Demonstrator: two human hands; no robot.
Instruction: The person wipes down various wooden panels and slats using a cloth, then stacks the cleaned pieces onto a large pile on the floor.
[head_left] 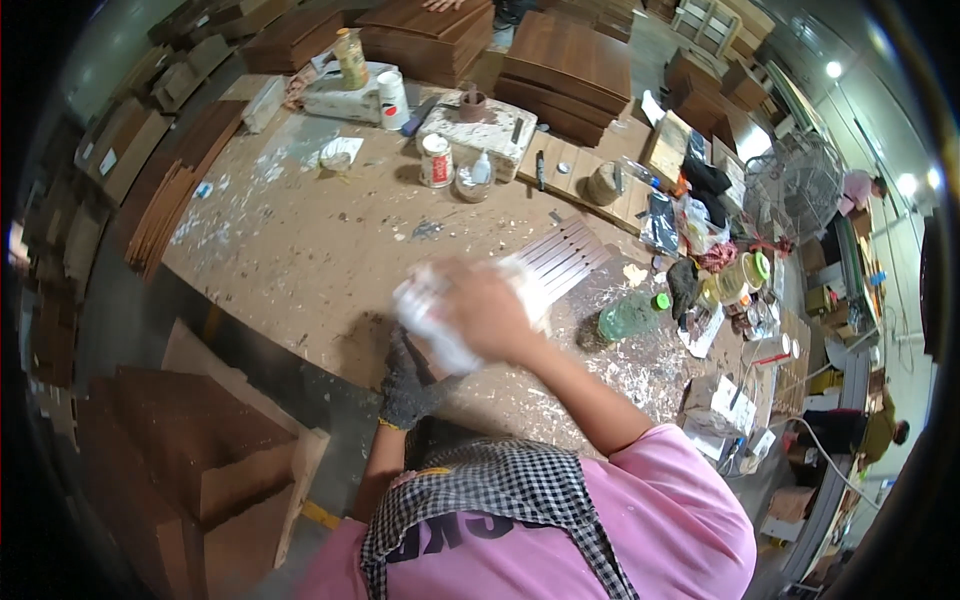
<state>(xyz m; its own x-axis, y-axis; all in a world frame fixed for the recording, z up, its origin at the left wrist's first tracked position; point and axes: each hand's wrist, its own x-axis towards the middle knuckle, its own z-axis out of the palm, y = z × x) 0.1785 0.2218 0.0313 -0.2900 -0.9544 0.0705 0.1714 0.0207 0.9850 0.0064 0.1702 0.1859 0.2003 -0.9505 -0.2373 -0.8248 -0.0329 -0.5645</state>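
Meanwhile, near the workbench's (300, 250) front edge, the bare right hand (485, 310) presses a bunched white cloth (425, 315) onto a slatted panel (560, 260), fingers curled around it, while the gloved left hand (408, 385) lies flat.

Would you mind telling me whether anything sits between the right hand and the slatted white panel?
Yes: a crumpled white cloth lies under the right hand, pressed against the slatted white panel. Nothing else visible intervenes.
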